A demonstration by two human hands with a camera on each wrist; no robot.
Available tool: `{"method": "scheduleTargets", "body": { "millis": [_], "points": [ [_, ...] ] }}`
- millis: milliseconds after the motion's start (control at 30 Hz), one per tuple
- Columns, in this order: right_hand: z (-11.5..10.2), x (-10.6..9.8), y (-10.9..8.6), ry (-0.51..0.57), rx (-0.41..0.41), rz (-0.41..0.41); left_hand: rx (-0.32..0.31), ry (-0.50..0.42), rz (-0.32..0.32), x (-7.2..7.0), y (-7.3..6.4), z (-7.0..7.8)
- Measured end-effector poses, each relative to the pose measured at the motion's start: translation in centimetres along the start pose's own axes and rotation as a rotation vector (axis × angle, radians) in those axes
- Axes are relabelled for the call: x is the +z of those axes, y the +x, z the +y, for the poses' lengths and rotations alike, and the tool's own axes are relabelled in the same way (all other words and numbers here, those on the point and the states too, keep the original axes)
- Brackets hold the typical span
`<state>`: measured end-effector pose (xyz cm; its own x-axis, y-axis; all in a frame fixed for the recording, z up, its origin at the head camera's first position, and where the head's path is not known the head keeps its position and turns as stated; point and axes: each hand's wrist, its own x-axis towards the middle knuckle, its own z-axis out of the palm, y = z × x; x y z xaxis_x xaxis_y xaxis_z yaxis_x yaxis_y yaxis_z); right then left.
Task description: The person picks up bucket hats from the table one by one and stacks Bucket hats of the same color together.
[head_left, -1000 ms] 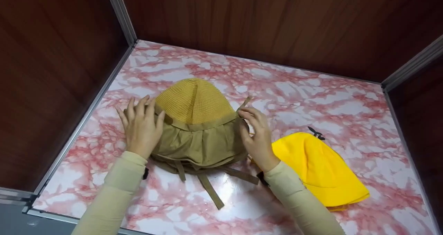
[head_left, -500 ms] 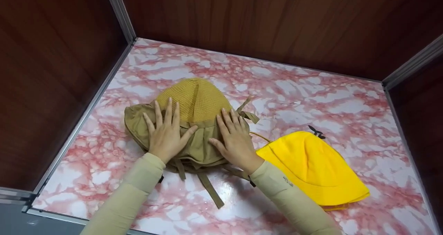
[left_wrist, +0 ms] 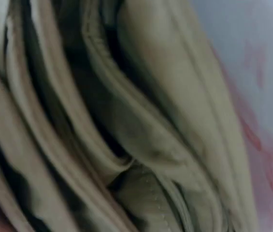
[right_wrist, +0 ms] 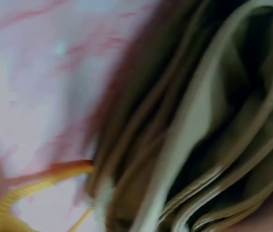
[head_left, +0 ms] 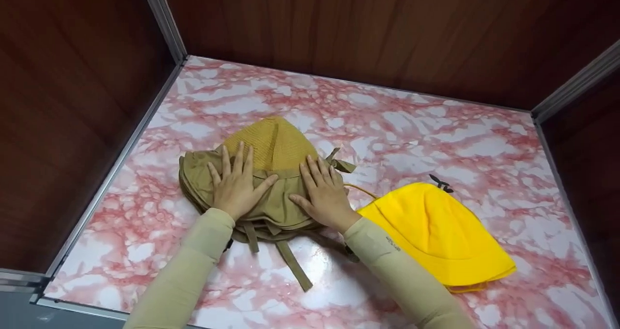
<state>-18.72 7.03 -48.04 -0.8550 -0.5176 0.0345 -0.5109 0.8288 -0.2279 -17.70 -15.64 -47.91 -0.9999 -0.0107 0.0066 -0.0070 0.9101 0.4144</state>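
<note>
In the head view a sun hat [head_left: 286, 145] lies folded on the table, with a mustard mesh crown and a gathered olive-khaki fabric brim. My left hand [head_left: 237, 188] rests flat on its left half, fingers spread across the seam between crown and brim. On the right half my right hand [head_left: 327, 193] presses down, palm low and fingers straight. Khaki straps [head_left: 294, 266] trail from the near edge, and a small bow [head_left: 341, 162] sticks out at the right. Both wrist views show stacked brim layers [left_wrist: 126, 121] close up; the hands are mostly out of those frames.
A bright yellow bucket hat [head_left: 436, 232] with a dark sprout ornament [head_left: 441, 183] lies to the right, beside my right forearm. Its yellow cord [right_wrist: 35, 186] runs to the khaki brim. Dark wood panels [head_left: 339, 33] wall the pink marbled table [head_left: 387, 140] at back and sides.
Both hands have come in from the hat's side edges onto its top and lie flat there. Most recently the hat has flattened and shifted slightly toward me. The yellow hat stays put.
</note>
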Motion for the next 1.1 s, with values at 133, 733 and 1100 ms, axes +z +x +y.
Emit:
{"method": "scheduleTargets", "body": {
  "millis": [133,733,1100],
  "points": [
    [0.3,0.5,0.1,0.023,0.003,-0.045,-0.010,-0.020,-0.048,0.1,0.2,0.0],
    [0.6,0.9,-0.2,0.070,-0.007,-0.110,0.007,-0.030,-0.106,0.2,0.1,0.0],
    [0.6,-0.1,-0.2,0.084,-0.002,-0.087,0.008,0.003,-0.122,-0.8,0.1,0.7]
  ]
}}
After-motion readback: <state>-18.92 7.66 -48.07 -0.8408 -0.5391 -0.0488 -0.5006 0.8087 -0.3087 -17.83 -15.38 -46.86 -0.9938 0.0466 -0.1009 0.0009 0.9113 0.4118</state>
